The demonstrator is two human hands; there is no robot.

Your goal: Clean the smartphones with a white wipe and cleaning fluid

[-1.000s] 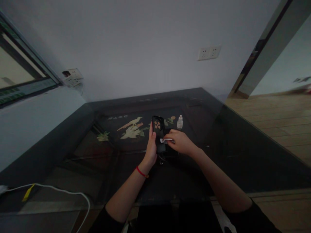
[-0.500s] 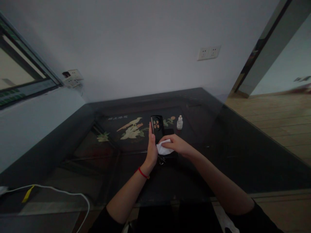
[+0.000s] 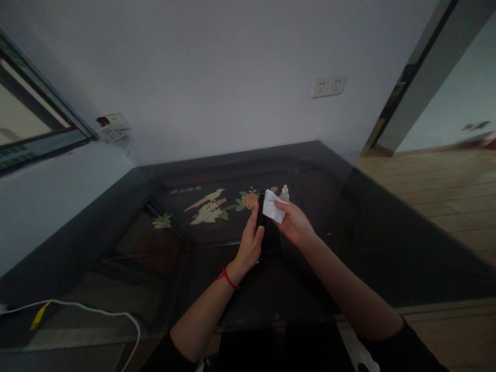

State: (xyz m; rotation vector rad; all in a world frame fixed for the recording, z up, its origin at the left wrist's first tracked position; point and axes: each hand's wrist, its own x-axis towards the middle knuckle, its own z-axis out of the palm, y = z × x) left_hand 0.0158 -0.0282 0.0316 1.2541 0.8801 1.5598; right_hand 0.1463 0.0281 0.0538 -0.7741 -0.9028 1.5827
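Observation:
My left hand (image 3: 251, 242) is closed around a black smartphone (image 3: 261, 219), which stands tilted almost edge-on above the dark table (image 3: 349, 243). Between my right thumb and fingers is a folded white wipe (image 3: 272, 206); it lies against the upper part of the phone, and my right hand (image 3: 295, 223) hides some of it. Just behind those fingers a small white dropper bottle (image 3: 285, 191) stands upright, its lower part covered. A red cord bracelet (image 3: 228, 279) circles my left wrist.
The glossy tabletop carries an inlaid bird-and-flower picture (image 3: 207, 211). A white cable (image 3: 93, 310) with a yellow tag (image 3: 40, 315) runs along the near left. Beyond the table rises a wall with sockets (image 3: 329, 86), and a window (image 3: 31, 113) is on the left.
The phone has turned from showing its camera side to nearly edge-on. My right hand has moved the wipe up from the phone's lower end to its upper part.

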